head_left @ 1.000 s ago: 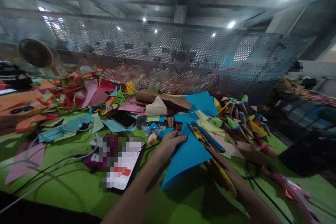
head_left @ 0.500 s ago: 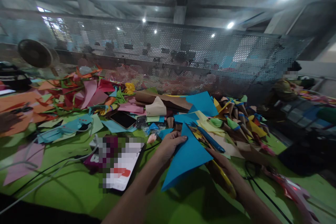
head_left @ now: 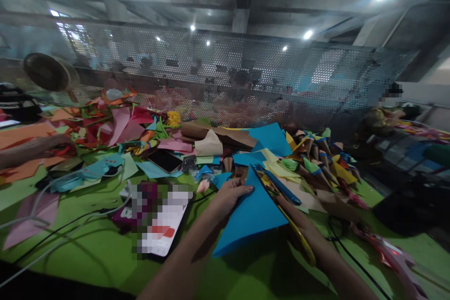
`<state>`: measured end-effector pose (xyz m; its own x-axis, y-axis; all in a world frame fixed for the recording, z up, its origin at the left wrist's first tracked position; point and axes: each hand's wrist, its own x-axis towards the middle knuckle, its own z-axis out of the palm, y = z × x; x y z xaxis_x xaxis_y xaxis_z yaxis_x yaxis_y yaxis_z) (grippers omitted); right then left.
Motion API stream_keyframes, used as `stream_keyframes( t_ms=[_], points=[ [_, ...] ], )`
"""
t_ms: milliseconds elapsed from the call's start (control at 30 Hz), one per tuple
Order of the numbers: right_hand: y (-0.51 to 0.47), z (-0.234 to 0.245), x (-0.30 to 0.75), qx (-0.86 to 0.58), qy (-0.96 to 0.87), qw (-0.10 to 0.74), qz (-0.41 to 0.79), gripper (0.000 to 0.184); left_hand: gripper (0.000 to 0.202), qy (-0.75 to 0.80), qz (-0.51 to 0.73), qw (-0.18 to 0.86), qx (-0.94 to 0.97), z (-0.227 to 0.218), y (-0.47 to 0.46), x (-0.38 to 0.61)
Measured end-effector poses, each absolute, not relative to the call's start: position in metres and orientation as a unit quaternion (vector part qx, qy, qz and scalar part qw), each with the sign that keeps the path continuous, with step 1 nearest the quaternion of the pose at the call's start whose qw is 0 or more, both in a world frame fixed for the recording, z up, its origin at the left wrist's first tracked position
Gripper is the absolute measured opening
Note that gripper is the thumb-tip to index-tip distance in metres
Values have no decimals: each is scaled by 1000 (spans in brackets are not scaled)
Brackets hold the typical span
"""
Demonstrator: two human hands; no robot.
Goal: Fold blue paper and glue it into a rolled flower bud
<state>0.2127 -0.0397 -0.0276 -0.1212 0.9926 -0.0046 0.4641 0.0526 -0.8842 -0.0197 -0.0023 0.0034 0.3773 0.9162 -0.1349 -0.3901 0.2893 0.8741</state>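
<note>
My left hand [head_left: 227,197] pinches the upper left edge of a blue triangular sheet of paper [head_left: 251,215] held just above the green table [head_left: 91,258]. My right hand [head_left: 302,234] is closed on yellow-handled scissors [head_left: 298,236], whose blades lie along the sheet's right edge. Much of the right hand's fingers is hidden behind the paper and the scissors.
Piles of coloured paper scraps [head_left: 112,124], a brown paper roll [head_left: 225,136], paper cones [head_left: 316,154], a dark phone [head_left: 165,160] and cables [head_left: 63,229] cover the table. Another person's arm [head_left: 31,147] reaches in at left. A perforated metal screen [head_left: 225,75] stands behind; another person [head_left: 381,119] sits at right.
The blue sheet has tilted and dropped slightly, with the scissors now along its right edge. At the left, another person's arm has reached further in over the orange paper.
</note>
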Motion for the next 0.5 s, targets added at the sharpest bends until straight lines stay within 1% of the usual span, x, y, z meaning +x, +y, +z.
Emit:
stream_keyframes(
  t_ms=[100,333,400,500],
  points=[
    [-40,-25,211,-570,-641,343,383,70,38,342,443,725,401,3,-2,-21],
    [-37,-26,209,-552,-643,358,392,65,33,368,436,717,401,5,-3,-20],
    [-36,-26,208,-541,-644,367,397,61,33,370,436,719,395,7,-4,-20],
    [-35,-21,203,-520,-654,370,407,49,34,368,432,724,392,9,-6,-20]
  ],
)
